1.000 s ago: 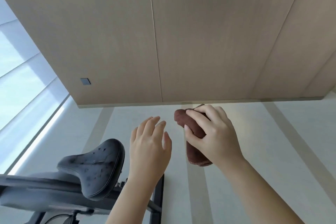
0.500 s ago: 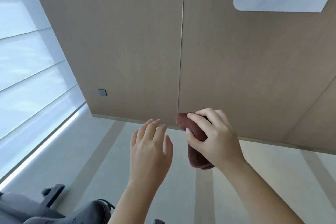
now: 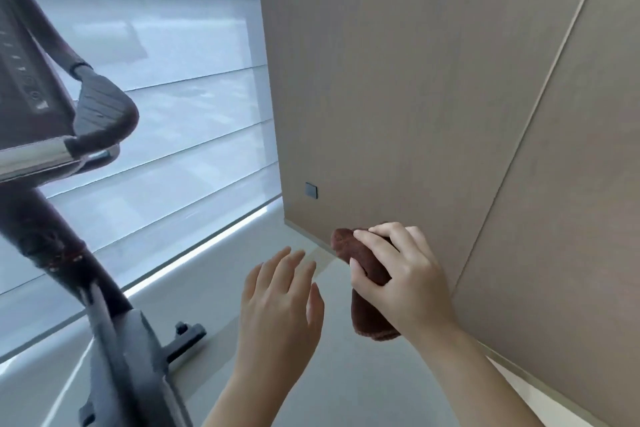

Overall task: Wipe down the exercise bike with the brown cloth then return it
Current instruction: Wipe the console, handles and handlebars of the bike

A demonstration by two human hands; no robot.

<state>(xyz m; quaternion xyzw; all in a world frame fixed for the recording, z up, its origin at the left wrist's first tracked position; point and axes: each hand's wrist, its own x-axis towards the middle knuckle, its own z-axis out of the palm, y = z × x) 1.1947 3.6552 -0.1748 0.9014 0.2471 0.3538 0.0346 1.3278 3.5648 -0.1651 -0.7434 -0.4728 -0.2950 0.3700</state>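
A: Head view. Where is the cloth?

B: The brown cloth [image 3: 372, 322] is rolled into a thick wad and held in the air by the right hand [image 3: 405, 281]. Fingers and thumb curl round its middle. One end sticks out above the fingers, the other below the palm. It touches nothing else.

A: Other hand?

B: The left hand [image 3: 280, 302] is just beside it, low centre. Its fingers are straight and slightly spread, and it holds nothing. A narrow gap separates it from the cloth.

A: The bike?

B: The exercise bike [image 3: 138, 357] takes the left side. Its dark frame post slants from the left edge down to the bottom edge. Up top, the console [image 3: 24, 80] is cut off by the picture's left edge. A ribbed handlebar grip [image 3: 104, 107] curves out to its right, with a chrome bar [image 3: 31, 156] below. Low down, a dark foot [image 3: 187, 336] pokes out onto the floor [image 3: 346, 392].

A: Do the hands touch the bike?

B: No, both are well apart from the frame. A stretch of floor lies between the left hand and the foot.

A: Boundaries?

B: A pale window blind [image 3: 173, 114] hangs behind the bike, with a bright strip along its lower edge. On the right is a wood-panelled wall [image 3: 398, 80] with slanting seams. Its base line passes just behind the cloth's upper end. A small grey plate [image 3: 311, 190] sits low on it, near the corner. The right hand is close in front of that wall. The open room lies leftward, toward the bike.
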